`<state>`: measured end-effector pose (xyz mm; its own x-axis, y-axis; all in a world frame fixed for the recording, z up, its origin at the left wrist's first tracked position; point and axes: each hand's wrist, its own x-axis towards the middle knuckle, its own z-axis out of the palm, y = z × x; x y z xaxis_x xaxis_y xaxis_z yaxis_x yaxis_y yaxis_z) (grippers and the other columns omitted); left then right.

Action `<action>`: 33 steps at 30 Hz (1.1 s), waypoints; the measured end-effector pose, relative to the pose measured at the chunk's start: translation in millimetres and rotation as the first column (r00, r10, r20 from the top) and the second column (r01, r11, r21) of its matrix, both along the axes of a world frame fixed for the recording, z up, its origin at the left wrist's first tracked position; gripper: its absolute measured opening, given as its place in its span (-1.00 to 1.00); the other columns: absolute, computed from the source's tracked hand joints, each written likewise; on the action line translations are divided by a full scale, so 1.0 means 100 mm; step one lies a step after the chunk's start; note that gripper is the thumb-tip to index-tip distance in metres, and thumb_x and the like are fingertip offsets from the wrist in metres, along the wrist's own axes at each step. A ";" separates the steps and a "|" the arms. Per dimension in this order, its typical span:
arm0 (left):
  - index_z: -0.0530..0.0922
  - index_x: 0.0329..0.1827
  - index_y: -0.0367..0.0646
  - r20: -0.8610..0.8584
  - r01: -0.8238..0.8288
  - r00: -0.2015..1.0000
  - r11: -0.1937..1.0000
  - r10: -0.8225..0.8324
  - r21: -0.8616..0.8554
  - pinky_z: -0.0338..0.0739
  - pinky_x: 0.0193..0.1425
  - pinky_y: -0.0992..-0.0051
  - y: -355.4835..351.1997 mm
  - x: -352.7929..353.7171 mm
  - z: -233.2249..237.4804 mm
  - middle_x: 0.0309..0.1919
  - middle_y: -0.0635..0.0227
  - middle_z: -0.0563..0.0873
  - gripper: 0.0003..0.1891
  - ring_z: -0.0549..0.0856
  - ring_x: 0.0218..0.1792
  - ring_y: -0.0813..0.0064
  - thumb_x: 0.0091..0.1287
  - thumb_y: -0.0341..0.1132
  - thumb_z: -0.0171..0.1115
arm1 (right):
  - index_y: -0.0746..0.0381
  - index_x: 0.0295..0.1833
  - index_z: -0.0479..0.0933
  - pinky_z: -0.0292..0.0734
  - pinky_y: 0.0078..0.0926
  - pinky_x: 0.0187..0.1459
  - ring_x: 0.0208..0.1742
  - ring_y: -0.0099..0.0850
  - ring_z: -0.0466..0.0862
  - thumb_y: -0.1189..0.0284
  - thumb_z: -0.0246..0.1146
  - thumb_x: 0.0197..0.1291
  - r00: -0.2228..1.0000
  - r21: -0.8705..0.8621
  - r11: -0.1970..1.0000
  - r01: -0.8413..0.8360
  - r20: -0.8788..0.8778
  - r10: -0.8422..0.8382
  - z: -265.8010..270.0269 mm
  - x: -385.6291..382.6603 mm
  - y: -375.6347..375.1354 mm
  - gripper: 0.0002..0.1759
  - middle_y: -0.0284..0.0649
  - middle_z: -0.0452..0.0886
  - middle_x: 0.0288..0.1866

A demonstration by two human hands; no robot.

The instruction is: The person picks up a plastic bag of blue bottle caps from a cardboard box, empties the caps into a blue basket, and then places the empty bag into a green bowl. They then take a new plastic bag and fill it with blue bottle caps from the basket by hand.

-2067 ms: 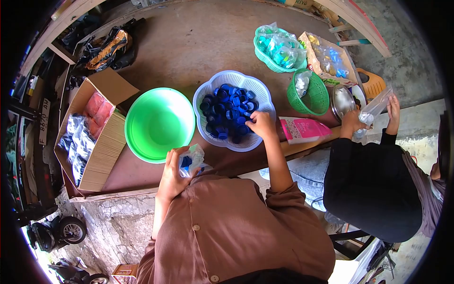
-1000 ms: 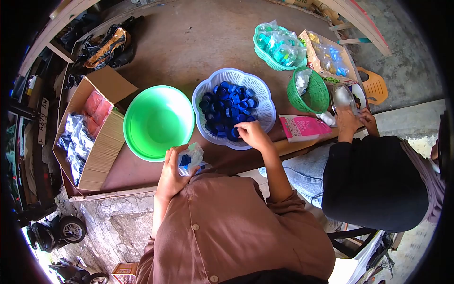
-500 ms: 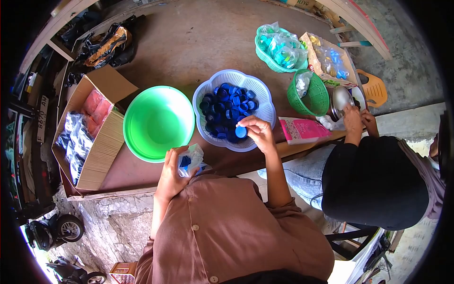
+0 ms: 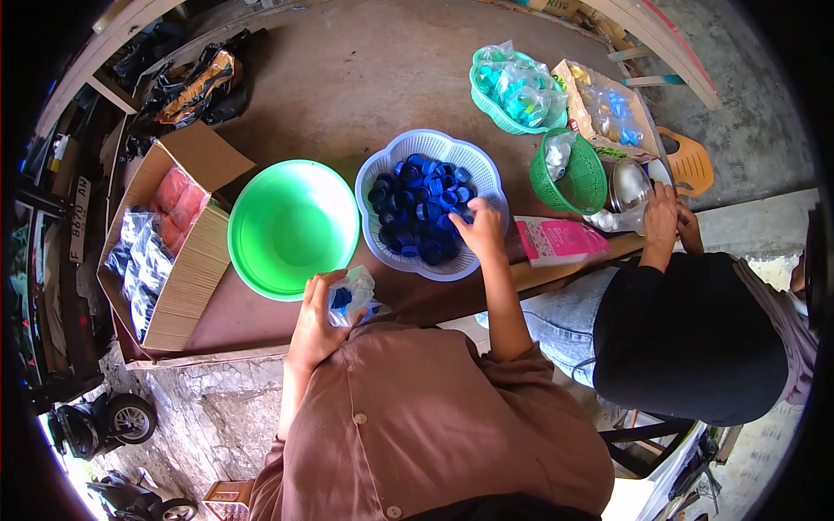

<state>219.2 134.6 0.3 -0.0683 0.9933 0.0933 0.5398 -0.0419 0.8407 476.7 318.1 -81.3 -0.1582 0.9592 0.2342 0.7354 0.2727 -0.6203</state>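
Note:
My left hand [image 4: 314, 326] is closed around a clear plastic bag [image 4: 359, 288] with blue caps inside, held near my chest at the table's edge. My right hand [image 4: 483, 231] reaches over the right side of a pale lavender, flower-shaped basket [image 4: 373, 165]. Its thumb and forefinger close on a blue bottle cap, partly hidden by the fingers. Many loose blue bottle caps [image 4: 423, 211] fill the basket's middle. Left of the basket stands a bright green basin [image 4: 291, 227] with nothing in it.
At left, an open cardboard box [image 4: 195, 278] holds bagged red and dark items. A pink packet [image 4: 560, 240], green basket [image 4: 566, 181], teal basket [image 4: 482, 97] and carton [image 4: 608, 143] stand right. A co-worker's hands [image 4: 665, 217] handle a clear bag there.
My right hand has moved up slightly, from displaying a blue cap at the basket's front to reaching among the caps. My left hand keeps the bag. The co-worker's hands have shifted right.

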 end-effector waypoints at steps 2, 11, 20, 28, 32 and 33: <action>0.39 0.05 -0.25 -0.029 0.007 1.000 1.000 -0.006 0.010 0.40 0.12 0.26 0.00 0.00 0.01 -0.04 0.12 0.52 -0.40 0.48 0.01 0.08 -0.10 -0.39 0.45 | 0.34 -0.27 0.40 0.50 -0.30 -0.19 -0.26 -0.13 0.63 0.43 0.46 -0.21 0.976 0.049 0.988 0.145 0.154 -0.151 -0.07 -0.12 0.09 -0.57 -0.01 0.60 -0.35; 0.39 0.06 -0.25 0.005 -0.027 1.000 1.000 0.027 0.003 0.38 0.14 0.26 -0.01 -0.01 0.03 -0.05 0.12 0.52 -0.39 0.48 0.02 0.08 -0.10 -0.40 0.45 | 0.29 -0.12 0.39 0.50 -0.34 -0.08 -0.15 -0.13 0.63 0.64 0.40 -0.25 0.993 0.046 0.992 0.121 -0.012 -0.120 -0.04 -0.07 -0.08 -0.51 -0.03 0.61 -0.23; 0.36 0.08 -0.26 -0.066 0.010 0.998 0.998 -0.006 0.061 0.41 0.10 0.28 -0.01 -0.01 -0.02 -0.05 0.08 0.51 -0.36 0.51 0.00 0.08 -0.12 -0.41 0.45 | 0.32 -0.12 0.48 0.52 -0.43 -0.05 -0.11 -0.31 0.64 0.65 0.36 -0.18 0.911 0.205 0.978 0.034 -0.408 0.054 0.43 -0.14 -0.39 -0.59 -0.12 0.63 -0.14; 0.31 0.14 -0.27 0.016 -0.024 1.000 0.999 0.024 0.029 0.40 0.11 0.26 -0.01 0.00 -0.10 -0.02 0.06 0.49 -0.30 0.50 0.01 0.08 -0.11 -0.41 0.45 | 0.24 -0.25 0.61 0.49 -0.49 -0.23 -0.29 -0.35 0.58 0.46 0.44 -0.15 0.716 0.040 0.813 -0.581 -0.449 0.534 0.91 -0.92 -1.13 -0.73 -0.22 0.55 -0.28; 0.32 0.13 -0.26 -0.016 -0.010 1.000 0.996 0.012 0.088 0.40 0.09 0.23 -0.01 -0.01 -0.09 -0.05 0.04 0.49 -0.31 0.49 -0.01 0.05 -0.12 -0.41 0.45 | 0.26 -0.15 0.57 0.49 -0.30 -0.20 -0.20 -0.19 0.61 0.37 0.32 0.03 0.641 0.155 0.729 -0.667 -0.380 0.667 0.76 -1.06 -1.16 -0.73 -0.05 0.59 -0.19; 0.32 0.13 -0.26 -0.016 -0.012 1.000 0.996 0.013 0.089 0.40 0.09 0.23 -0.01 -0.02 -0.08 -0.05 0.04 0.49 -0.31 0.49 -0.01 0.05 -0.12 -0.41 0.45 | 0.26 -0.15 0.57 0.49 -0.30 -0.20 -0.20 -0.19 0.61 0.37 0.32 0.03 0.640 0.156 0.728 -0.668 -0.380 0.668 0.78 -1.00 -1.11 -0.73 -0.05 0.59 -0.19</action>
<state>217.0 133.8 -8.1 -0.0784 0.9801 0.1822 0.5550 -0.1089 0.8247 376.5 206.7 -3.7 -0.6528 0.6286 0.4228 0.0523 0.5942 -0.8026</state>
